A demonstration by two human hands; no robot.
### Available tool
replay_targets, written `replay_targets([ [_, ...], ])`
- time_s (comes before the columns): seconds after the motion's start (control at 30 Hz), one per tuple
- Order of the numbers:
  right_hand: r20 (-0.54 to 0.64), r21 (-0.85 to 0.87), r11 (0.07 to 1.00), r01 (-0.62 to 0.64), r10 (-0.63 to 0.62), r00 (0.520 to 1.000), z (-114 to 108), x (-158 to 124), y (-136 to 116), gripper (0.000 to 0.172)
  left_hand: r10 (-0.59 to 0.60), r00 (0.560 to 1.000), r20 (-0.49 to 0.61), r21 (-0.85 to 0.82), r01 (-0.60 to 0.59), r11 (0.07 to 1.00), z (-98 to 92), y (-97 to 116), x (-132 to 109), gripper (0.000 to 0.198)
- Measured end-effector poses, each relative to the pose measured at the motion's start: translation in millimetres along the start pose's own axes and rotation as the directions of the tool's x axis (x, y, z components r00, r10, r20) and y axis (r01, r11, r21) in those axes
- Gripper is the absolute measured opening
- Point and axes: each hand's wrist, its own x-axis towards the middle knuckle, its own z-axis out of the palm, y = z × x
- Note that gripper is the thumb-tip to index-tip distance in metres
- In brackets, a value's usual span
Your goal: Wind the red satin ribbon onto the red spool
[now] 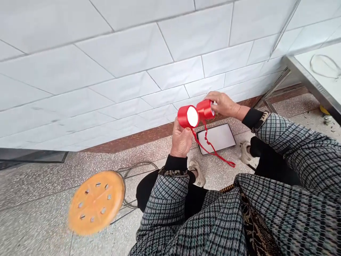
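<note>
My left hand (181,139) grips a red ribbon roll (183,116) from below, its round white end turned toward me. In my right hand (221,104) is another red ribbon roll (204,109), held at its right end with the thumb near the pale core. The two rolls are side by side in front of the tiled wall, touching or almost so. Loose red ribbon tails (213,151) hang below them, partly crinkled, and come together near the low end. Fingers on the far side of both rolls are hidden.
A flat white panel with a dark rim (217,138) is below the hands on the speckled floor. An orange round stool (97,202) with wire legs stands at lower left. White tiled wall (128,71) rises ahead. A metal-edged table (317,85) with a wire loop is at right.
</note>
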Motion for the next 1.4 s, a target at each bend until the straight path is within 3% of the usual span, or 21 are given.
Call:
replay_targets([
  [0.13,-0.127,-0.219,0.971,-0.096,0.07,0.989,4,-12,-19,0.036,0.112,0.993,0.038,0.083,-0.115,0.99,4.2,-13,-4,0.067],
  [0.23,-0.187,-0.302,0.937,-0.174,0.121,0.975,8,-13,-34,0.037,0.178,0.974,0.137,0.231,-0.206,0.951,5.3,-16,-7,0.066],
  [0.4,-0.227,-0.309,0.931,-0.194,0.125,0.966,14,-8,-47,0.038,0.306,0.885,0.351,0.406,-0.438,0.802,9.0,-3,-4,0.047],
  [0.5,-0.265,-0.251,0.947,-0.199,0.13,0.955,18,-8,-47,0.036,0.346,0.853,0.39,0.41,-0.497,0.764,13.5,3,-2,0.043],
  [0.63,-0.303,-0.219,0.939,-0.266,0.194,0.933,17,-8,-48,0.028,0.32,0.894,0.315,0.434,-0.435,0.789,19.1,1,1,0.049],
  [0.83,-0.357,-0.229,0.919,-0.322,0.228,0.906,-6,-5,-34,0.026,0.259,0.966,-0.014,0.229,-0.249,0.941,19.3,-8,6,0.061],
  [0.97,-0.388,-0.227,0.921,-0.317,0.213,0.897,-31,-7,-15,0.024,0.119,0.992,0.042,0.311,-0.126,0.942,7.0,-28,16,0.058],
  [1.03,-0.409,-0.28,0.907,-0.314,0.183,0.894,-49,-12,-10,0.023,0.024,0.999,0.042,0.519,-0.042,0.854,-7.1,-49,22,0.05],
  [1.07,-0.42,-0.312,0.898,-0.311,0.164,0.893,-60,-16,-10,0.024,-0.02,1.0,-0.004,0.654,0.017,0.757,-16.2,-63,25,0.046],
  [1.13,-0.444,-0.386,0.858,-0.338,0.148,0.884,-86,-29,-13,0.026,-0.129,0.977,-0.167,0.86,0.209,0.466,-37.5,-94,23,0.042],
  [1.2,-0.463,-0.476,0.79,-0.388,0.15,0.874,-115,-49,-19,0.031,-0.262,0.889,-0.375,0.899,0.418,0.13,-59.4,-129,10,0.038],
  [1.27,-0.492,-0.561,0.731,-0.389,0.083,0.866,-143,-71,-24,0.035,-0.324,0.826,-0.462,0.871,0.491,0.011,-77.6,-164,-11,0.035],
  [1.4,-0.604,-0.661,0.668,-0.343,-0.202,0.771,-178,-108,-28,0.028,-0.43,0.759,-0.49,0.864,0.487,-0.126,-93.6,-229,-51,0.035],
])
